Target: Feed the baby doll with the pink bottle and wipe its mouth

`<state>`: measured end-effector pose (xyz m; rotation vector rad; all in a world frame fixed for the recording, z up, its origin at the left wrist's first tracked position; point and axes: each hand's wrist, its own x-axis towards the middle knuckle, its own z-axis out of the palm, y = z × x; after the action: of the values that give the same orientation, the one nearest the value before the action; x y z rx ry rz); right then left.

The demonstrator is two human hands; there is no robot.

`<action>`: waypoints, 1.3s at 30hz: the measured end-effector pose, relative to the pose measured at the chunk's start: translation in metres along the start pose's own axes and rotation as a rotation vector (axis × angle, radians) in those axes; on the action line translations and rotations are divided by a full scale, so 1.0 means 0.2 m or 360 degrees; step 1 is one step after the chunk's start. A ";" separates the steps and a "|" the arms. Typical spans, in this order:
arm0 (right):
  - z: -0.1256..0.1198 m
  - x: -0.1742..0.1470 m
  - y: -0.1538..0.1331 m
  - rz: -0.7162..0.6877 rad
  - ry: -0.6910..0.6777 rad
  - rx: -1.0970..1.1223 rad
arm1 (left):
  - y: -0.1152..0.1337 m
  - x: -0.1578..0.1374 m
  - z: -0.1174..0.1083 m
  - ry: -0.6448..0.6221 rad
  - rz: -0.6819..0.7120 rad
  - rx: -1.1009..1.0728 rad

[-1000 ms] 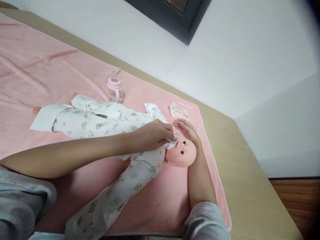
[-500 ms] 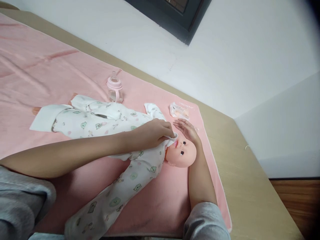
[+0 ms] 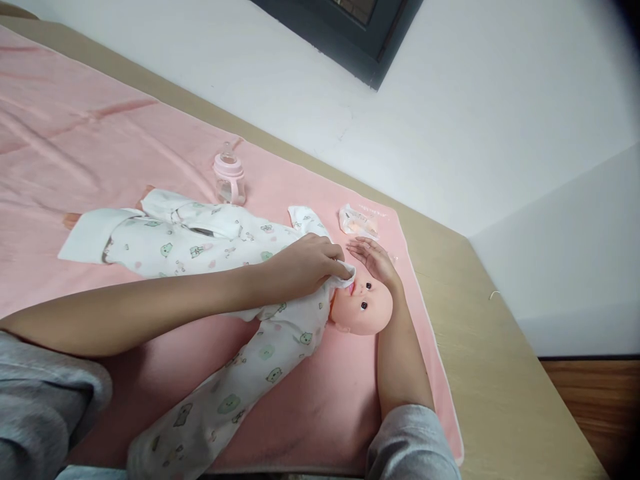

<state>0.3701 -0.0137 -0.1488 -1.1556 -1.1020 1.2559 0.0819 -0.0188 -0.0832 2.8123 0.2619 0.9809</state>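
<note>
A baby doll [image 3: 367, 310] lies on its back, its bald head to the right, dressed in white pyjamas [image 3: 280, 340] with a green animal print. My left hand [image 3: 317, 263] reaches across its chest. Thumb and fingers pinch a white cloth [image 3: 345, 275] against the doll's chin and mouth; whether this is the pyjama collar or a separate piece, I cannot tell. Around the far side of the head curves my right arm, and my right hand [image 3: 375, 257] rests there with fingers stretched out, holding nothing. Part of the doll's torso is hidden under my left forearm.
A pink baby bottle [image 3: 231, 177] stands beyond the doll's legs. Close to my right hand lies a clear plastic packet [image 3: 359, 221]. Everything rests on a pink blanket [image 3: 320, 413] spread over a wooden table [image 3: 480, 347], which meets a white wall [image 3: 450, 120].
My left hand has shifted very slightly, still pinching the white cloth at the doll's mouth. My right hand and the doll stay in place.
</note>
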 end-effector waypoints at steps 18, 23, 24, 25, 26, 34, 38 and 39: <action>0.01 -0.01 -0.01 0.0008 -0.0002 0.0007 | 0.00 0.01 -0.01 -0.0106 -0.0074 0.0061; 0.01 -0.01 -0.02 0.0020 0.0006 -0.0022 | 0.04 0.03 -0.07 -0.0112 -0.0176 -0.0149; 0.02 -0.01 -0.02 0.0023 0.0009 -0.0016 | 0.05 0.03 -0.08 -0.0124 -0.0199 -0.0200; 0.02 -0.01 -0.02 0.0025 0.0011 -0.0006 | 0.07 0.04 -0.10 -0.0132 -0.0215 -0.0249; 0.02 -0.01 -0.02 0.0026 0.0010 0.0004 | 0.08 0.04 -0.11 -0.0140 -0.0227 -0.0292; 0.01 -0.01 -0.01 0.0010 -0.0004 -0.0006 | 0.12 0.03 -0.10 -0.0186 -0.0224 -0.0376; 0.00 -0.01 -0.01 0.0003 -0.0019 0.0006 | 0.12 0.03 -0.08 -0.0191 -0.0215 -0.0345; 0.00 -0.01 -0.01 0.0002 -0.0024 0.0008 | 0.12 0.03 -0.08 -0.0187 -0.0220 -0.0332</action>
<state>0.3696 -0.0148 -0.1471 -1.1445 -1.1088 1.2694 0.0794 -0.0388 -0.0633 2.6109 0.3148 0.7632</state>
